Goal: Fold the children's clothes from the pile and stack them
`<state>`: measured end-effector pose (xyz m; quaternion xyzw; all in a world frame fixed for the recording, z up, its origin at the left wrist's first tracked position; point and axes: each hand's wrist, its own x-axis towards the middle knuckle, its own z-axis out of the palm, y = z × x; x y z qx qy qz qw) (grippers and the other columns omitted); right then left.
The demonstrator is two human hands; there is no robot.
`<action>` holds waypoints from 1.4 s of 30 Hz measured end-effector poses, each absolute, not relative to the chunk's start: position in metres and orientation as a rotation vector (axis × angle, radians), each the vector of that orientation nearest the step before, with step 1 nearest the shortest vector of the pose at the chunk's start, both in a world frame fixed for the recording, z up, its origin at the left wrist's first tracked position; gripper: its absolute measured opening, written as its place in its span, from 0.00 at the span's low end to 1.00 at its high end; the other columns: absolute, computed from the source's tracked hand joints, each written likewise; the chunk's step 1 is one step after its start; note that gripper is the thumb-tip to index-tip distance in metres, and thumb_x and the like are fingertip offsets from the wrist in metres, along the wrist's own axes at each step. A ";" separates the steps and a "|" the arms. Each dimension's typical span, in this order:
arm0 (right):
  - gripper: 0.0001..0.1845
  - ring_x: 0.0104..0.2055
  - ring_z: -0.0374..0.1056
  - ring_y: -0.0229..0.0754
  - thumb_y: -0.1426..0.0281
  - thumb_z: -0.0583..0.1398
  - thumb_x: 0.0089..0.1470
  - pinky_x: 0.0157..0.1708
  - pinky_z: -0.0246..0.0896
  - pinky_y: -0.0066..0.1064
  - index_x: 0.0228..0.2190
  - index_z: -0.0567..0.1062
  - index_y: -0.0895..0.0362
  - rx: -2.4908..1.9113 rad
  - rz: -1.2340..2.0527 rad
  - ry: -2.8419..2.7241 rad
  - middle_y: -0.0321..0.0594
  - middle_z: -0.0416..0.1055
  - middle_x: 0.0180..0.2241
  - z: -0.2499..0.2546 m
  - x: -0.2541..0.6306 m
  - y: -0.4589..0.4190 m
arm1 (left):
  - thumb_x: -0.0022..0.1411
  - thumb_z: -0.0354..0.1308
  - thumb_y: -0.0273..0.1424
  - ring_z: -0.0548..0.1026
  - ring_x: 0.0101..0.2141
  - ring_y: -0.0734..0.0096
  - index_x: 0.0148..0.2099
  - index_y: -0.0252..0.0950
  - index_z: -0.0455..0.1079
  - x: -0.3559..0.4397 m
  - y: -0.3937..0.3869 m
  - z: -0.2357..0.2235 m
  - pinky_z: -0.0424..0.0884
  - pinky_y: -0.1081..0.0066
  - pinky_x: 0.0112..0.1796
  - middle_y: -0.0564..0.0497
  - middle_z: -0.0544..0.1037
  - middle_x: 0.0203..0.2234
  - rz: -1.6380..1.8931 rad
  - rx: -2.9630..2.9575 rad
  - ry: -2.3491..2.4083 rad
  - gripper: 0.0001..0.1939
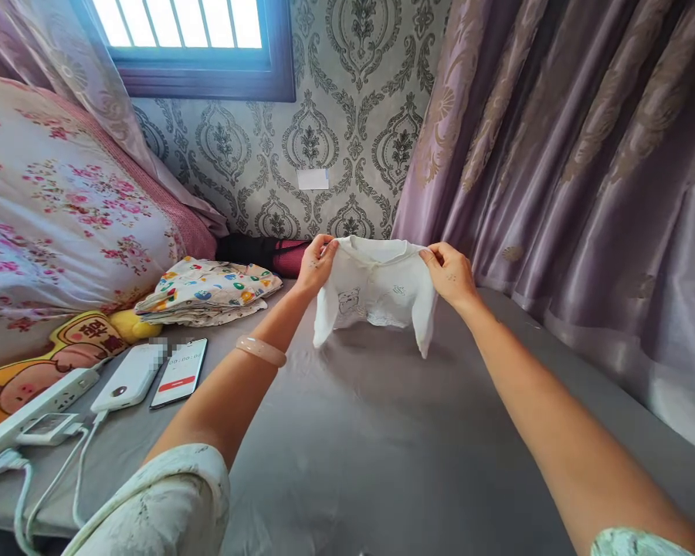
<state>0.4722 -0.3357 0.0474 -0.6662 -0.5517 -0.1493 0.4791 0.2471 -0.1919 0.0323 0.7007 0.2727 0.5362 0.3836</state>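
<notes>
A small white long-sleeved baby top [376,289] hangs spread between my two hands, above the grey bed sheet [394,432]. My left hand [317,266] pinches its shoulder on the left, by the neckline. At the opposite shoulder, my right hand [450,272] grips the fabric between thumb and fingers. Both sleeves dangle down, and a faint animal print shows on the front. A pale bangle [262,350] circles my left forearm.
Left of my arm lie a phone [179,373], a white power bank [128,377], a power strip [40,409] with cables and a cartoon cushion [52,359]. Behind them sit folded patterned clothes [208,289] and floral bedding [75,208]. Curtains [561,154] hang at right.
</notes>
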 end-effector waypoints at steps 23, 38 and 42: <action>0.25 0.23 0.66 0.38 0.48 0.67 0.41 0.20 0.59 0.29 0.33 0.79 0.55 -1.797 0.826 -1.444 0.38 0.75 0.28 0.088 0.436 -0.460 | 0.58 0.56 0.45 0.69 0.23 0.73 0.34 0.35 0.76 0.131 -0.284 0.075 0.60 0.74 0.22 0.54 0.74 0.22 0.739 2.451 0.802 0.18; 0.13 0.40 0.71 0.43 0.63 0.48 0.67 0.33 0.53 0.29 0.38 0.70 0.54 -2.364 0.040 -1.948 0.43 0.74 0.41 -0.118 0.467 -0.376 | 0.72 0.38 0.37 0.77 0.41 0.62 0.48 0.37 0.67 0.221 -0.209 -0.128 0.68 0.69 0.36 0.44 0.76 0.44 0.159 2.872 1.107 0.18; 0.15 0.41 0.73 0.45 0.61 0.46 0.68 0.34 0.55 0.31 0.43 0.67 0.55 -2.458 -0.044 -2.020 0.45 0.73 0.44 -0.124 0.469 -0.367 | 0.73 0.37 0.38 0.76 0.41 0.61 0.49 0.36 0.65 0.222 -0.198 -0.134 0.68 0.68 0.36 0.43 0.75 0.44 0.174 2.924 1.119 0.18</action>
